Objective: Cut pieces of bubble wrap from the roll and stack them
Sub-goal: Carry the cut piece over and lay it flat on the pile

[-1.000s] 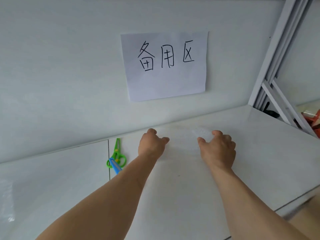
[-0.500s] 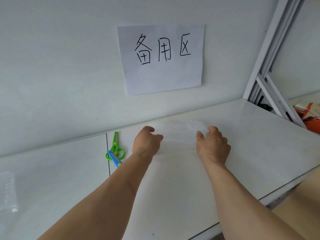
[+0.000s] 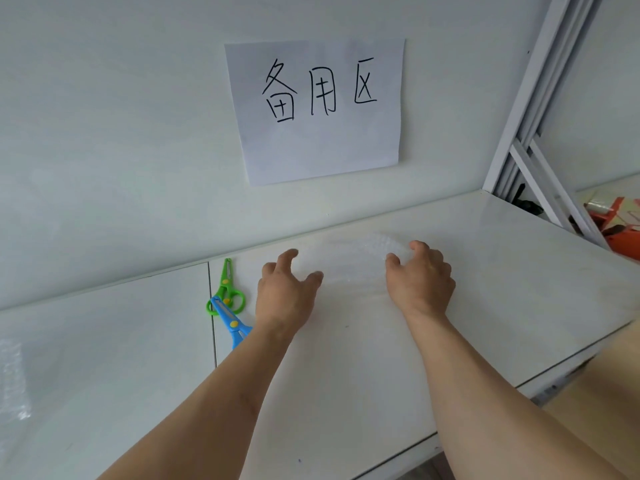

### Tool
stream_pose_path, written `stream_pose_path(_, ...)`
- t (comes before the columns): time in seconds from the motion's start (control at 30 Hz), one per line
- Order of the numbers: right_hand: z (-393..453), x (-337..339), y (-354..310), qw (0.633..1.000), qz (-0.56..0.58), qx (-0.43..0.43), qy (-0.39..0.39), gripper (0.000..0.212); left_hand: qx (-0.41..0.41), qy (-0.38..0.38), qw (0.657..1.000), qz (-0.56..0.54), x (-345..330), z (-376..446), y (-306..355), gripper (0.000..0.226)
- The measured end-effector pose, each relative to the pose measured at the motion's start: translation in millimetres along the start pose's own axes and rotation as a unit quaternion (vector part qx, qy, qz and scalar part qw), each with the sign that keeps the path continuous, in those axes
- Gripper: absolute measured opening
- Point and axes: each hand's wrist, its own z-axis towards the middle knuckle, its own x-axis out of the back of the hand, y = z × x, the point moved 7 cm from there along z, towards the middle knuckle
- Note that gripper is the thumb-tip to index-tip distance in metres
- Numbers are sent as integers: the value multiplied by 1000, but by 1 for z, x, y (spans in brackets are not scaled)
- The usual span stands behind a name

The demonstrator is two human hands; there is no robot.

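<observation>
head view, facing wall, angled down

So there's a white table [image 3: 346,393] pushed right up against a pale wall [image 3: 104,133], with a seam in the tabletop running front to back on the left side. Taped to the wall above it is a sheet of paper [image 3: 318,147] with three handwritten characters in black marker, 备用区. Off to the right stands a white metal rack frame [image 3: 526,109] with diagonal braces, just past the table's far corner. Behind that frame there's something orange and red [image 3: 620,223], can't really tell what it is, plus a small dark thing [image 3: 526,204] near the bottom of the frame.
</observation>
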Motion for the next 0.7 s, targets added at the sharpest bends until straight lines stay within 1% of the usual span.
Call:
stream_pose_path(0.03,-1,1,-1,1000,4,11,-9,58,-21,-7,1000,-16,0,-2,2,61)
stream_pose_path(0.1,-4,1,-6,997,13,55,-50,71,-54,-56,997,-19,-3,-6,5,69)
stream_pose_path(0.17,-10,-3,-11,988,-3,103,-113,82,-78,-112,990,39,-9,-7,5,72)
stream_pose_path(0.2,-13,-5,-12,982,-22,123,-144,85,-87,-128,985,76,-12,-7,4,70)
stream_pose_path(0.27,-17,-8,-11,971,-51,150,-177,83,-95,-125,979,130,-11,-7,3,60)
stream_pose_path(0.37,-15,-9,-8,972,-47,158,-169,68,-105,-83,976,170,-10,-9,1,48)
stream_pose_path(0.5,-10,-11,-7,975,-54,154,-149,59,-134,-49,970,195,-12,-14,8,42)
stream_pose_path(0.6,-7,-9,-9,979,-51,146,-133,62,-140,-40,968,205,-15,-12,11,43)
stream_pose_path(0.63,-7,-8,-11,978,-57,154,-126,66,-143,-33,966,215,-16,-12,12,45)
stream_pose_path(0.7,-7,-4,-19,970,-82,197,-113,71,-157,-9,953,259,-17,-12,13,58)
